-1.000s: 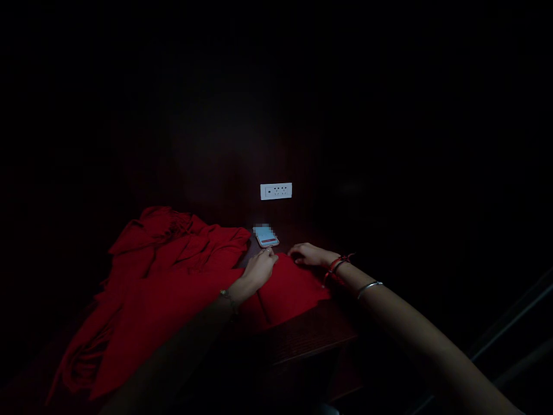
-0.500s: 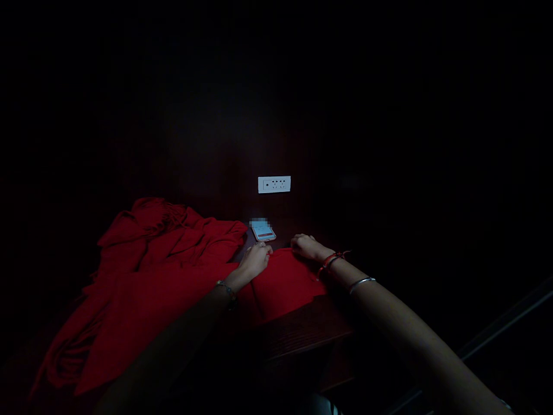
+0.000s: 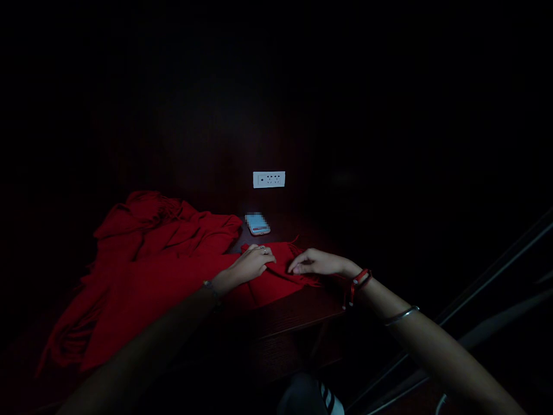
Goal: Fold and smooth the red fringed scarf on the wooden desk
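A red fringed scarf [image 3: 173,279] lies across the dark wooden table, flat in front and rumpled at the back left. On its folded right part rests my left hand [image 3: 254,262], palm down, with fingers stretched over the cloth. My right hand [image 3: 317,262] is at the scarf's right end, by the fringe. Its fingers bend down toward the fabric, with a gap between index finger and thumb. Whether those fingertips touch the cloth is hard to see in the dim light.
Behind my hands a phone [image 3: 258,223] with a lit screen lies on the table. A white socket plate [image 3: 268,179] is on the dark wall. The table's front edge [image 3: 298,327] runs below the scarf; a knee [image 3: 309,395] shows underneath. Thin pale bars [image 3: 496,271] slant at the right.
The scarf's right end has been folded over to the left, so its fringe now shows on top. My right hand has come nearer; my left hand has flattened onto the cloth.
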`<state>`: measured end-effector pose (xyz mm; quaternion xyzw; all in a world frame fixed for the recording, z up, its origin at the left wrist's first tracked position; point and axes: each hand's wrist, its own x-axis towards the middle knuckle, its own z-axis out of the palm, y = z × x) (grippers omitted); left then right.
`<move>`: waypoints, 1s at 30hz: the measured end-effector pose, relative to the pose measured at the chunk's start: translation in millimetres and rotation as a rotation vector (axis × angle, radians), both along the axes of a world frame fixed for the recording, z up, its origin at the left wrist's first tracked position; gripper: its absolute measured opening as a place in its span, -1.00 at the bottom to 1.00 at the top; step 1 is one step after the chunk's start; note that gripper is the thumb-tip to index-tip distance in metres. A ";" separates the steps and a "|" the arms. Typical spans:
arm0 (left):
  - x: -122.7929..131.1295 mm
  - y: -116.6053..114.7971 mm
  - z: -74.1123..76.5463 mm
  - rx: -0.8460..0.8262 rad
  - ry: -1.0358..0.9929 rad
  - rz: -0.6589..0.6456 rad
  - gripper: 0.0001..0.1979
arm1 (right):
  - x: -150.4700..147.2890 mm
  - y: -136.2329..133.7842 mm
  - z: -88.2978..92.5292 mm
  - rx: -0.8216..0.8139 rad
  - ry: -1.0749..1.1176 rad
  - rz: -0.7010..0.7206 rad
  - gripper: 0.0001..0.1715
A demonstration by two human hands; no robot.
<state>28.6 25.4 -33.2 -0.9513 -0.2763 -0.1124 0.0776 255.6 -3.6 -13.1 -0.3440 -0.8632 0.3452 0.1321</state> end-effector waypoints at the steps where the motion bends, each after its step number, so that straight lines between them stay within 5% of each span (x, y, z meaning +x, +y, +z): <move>1: -4.2 -2.2 1.6 -0.015 -0.023 -0.002 -0.73 | 2.6 7.5 -1.3 0.017 0.039 -0.064 -0.53; 6: -24.0 -6.2 4.5 -0.131 -0.100 -0.044 -0.71 | -3.0 65.8 -10.6 0.261 -0.078 -0.424 -0.54; 10: -26.4 -15.0 -3.0 -0.188 -0.116 -0.044 -0.66 | -33.2 93.7 -20.5 0.244 -0.318 -0.350 -0.32; 15: -18.9 -21.2 -8.4 -0.205 -0.120 0.006 -0.73 | -51.1 102.6 -22.5 0.240 -0.388 -0.284 -0.61; 19: -32.0 -16.3 9.0 -0.277 -0.349 0.091 -0.75 | -32.5 103.9 -14.5 0.337 -0.386 -0.346 -0.64; 23: -92.3 -12.8 37.2 -0.379 -0.481 0.249 -0.75 | 12.5 105.1 -2.0 0.373 -0.450 -0.426 -0.79; 26: -167.0 -17.8 56.0 -0.473 -0.488 0.395 -0.75 | 57.5 104.2 6.9 0.388 -0.502 -0.509 -0.92; 30: -269.7 -34.6 84.2 -0.540 -0.383 0.646 -0.64 | 108.2 97.5 11.8 0.478 -0.440 -0.645 -0.78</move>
